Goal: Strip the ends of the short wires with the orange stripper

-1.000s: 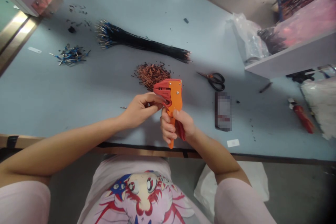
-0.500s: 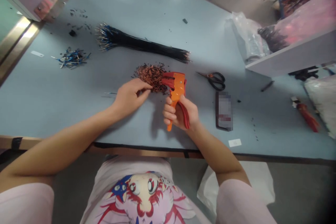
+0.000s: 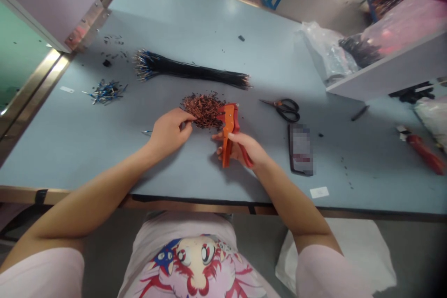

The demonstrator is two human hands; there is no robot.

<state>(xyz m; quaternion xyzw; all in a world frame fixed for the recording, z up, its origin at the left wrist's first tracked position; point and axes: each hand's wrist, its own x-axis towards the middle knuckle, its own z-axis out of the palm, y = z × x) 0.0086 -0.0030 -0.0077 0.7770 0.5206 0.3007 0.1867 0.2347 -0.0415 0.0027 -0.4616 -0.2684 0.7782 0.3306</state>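
My right hand (image 3: 246,149) holds an orange and red wire stripper (image 3: 229,123) upright, its handles spread and the fingers loosened around them. The stripper's head is at the right edge of a heap of short copper and black wire scraps (image 3: 202,109). My left hand (image 3: 171,128) is closed in a pinch at the heap's left edge; whatever lies between thumb and forefinger is too small to make out. A thin piece with a blue and silver end (image 3: 145,132) shows just left of that hand, partly hidden behind it.
Beyond the heap lies a long bundle of black wires (image 3: 195,71) with blue terminals. Loose blue terminals (image 3: 106,92) form a small pile to the left. On the right are black-handled scissors (image 3: 288,109), a phone (image 3: 301,149), a white label (image 3: 319,192) and a red-handled tool (image 3: 424,152).
My right fingers have loosened and the stripper's handles have turned slightly. My left hand has drawn a little left, away from the stripper. The whole view has shifted slightly.
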